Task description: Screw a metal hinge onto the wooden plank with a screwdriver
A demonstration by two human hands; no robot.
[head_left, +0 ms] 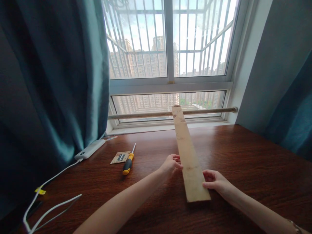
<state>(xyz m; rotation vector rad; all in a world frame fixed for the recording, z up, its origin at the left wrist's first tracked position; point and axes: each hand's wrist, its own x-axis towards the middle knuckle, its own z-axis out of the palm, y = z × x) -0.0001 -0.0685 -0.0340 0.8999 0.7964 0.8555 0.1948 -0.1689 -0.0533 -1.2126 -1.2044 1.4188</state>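
Note:
A long, flat wooden board [190,157] stretches away from me over the dark brown table, its far end reaching up near the rail by the window. My left hand [172,165] grips its left edge, thumb and fingers at the side. On the opposite edge, slightly nearer to me, my right hand [214,180] pinches the board, with some fingers hidden beneath it. Left of my left hand lies a screwdriver [128,163] with a yellow and black handle. Its shaft rests beside a small piece of cardboard [115,158] bearing a dark printed patch.
The wooden table [255,169] meets the window sill at the back. A rail [209,111] runs across the lower window. A white power strip or charger [90,149] with a white cable [58,173] lies at the left, by a blue curtain [80,71].

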